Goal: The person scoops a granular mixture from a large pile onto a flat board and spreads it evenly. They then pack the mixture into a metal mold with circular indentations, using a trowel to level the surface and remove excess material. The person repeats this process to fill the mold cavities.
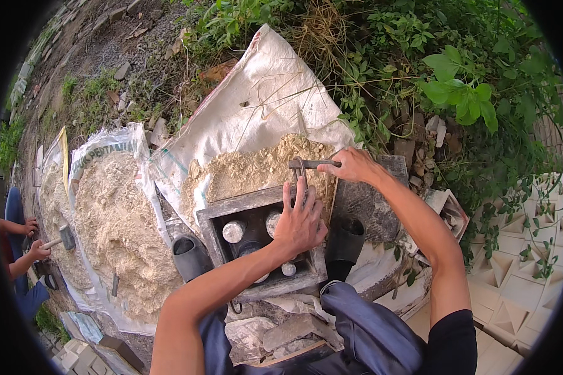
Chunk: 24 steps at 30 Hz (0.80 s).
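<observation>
In front of me a rectangular grey mould box (244, 203) holds several pale, round-ended cylinders, one of them a white-topped cylinder (233, 232). My left hand (300, 222) lies over its far right part with fingers stretched out. Their tips reach a bent metal loop (302, 170) at the far edge. My right hand (351, 166) is closed around one end of a short dark bar (303, 164), which crosses the loop. How bar and loop join is too small to tell. The left palm hides part of the box's inside.
Beyond the box, crumbly beige powder (250, 172) lies on a white woven sack (275, 94). Another powder heap (119, 219) fills a sack to the left. My black boots (345, 240) flank the box. At far left, another person's hand grips a mallet (67, 237). Patterned pale blocks (513, 269) lie right.
</observation>
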Tool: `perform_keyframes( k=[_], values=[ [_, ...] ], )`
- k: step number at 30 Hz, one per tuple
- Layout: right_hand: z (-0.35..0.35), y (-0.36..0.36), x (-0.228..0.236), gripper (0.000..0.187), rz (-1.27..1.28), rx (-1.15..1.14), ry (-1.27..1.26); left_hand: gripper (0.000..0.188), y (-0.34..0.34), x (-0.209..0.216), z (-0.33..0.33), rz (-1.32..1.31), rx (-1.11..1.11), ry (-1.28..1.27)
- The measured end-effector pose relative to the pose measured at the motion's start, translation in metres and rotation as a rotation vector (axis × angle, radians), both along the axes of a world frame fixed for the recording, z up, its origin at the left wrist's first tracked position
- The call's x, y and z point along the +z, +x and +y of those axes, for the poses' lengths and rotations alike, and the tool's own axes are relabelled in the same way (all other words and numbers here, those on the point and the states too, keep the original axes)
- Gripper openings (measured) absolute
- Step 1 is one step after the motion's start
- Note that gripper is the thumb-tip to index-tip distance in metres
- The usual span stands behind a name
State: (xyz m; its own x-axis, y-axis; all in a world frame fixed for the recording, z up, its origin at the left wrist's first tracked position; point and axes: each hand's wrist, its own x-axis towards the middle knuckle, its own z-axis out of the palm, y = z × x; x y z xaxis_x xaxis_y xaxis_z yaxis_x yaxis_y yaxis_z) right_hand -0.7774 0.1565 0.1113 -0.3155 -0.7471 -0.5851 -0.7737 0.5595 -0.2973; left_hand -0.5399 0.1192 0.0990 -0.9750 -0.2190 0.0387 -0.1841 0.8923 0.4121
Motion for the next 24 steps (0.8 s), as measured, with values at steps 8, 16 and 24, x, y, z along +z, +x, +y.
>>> perform_keyframes(
  k=[8,16,24],
  values=[
    [-0.015,0.009,0.024,0.072,0.065,0.081,0.073,0.044,0.000,-0.005,0.001,0.033,0.022,-0.036],
    [-0.031,0.036,0.031,0.069,0.417,0.182,0.137,0.048,-0.005,-0.005,0.005,0.041,0.011,-0.044],
    [-0.032,0.012,0.106,0.025,0.494,0.514,0.506,0.054,-0.001,-0.007,0.003,0.049,0.007,-0.065]
  ],
)
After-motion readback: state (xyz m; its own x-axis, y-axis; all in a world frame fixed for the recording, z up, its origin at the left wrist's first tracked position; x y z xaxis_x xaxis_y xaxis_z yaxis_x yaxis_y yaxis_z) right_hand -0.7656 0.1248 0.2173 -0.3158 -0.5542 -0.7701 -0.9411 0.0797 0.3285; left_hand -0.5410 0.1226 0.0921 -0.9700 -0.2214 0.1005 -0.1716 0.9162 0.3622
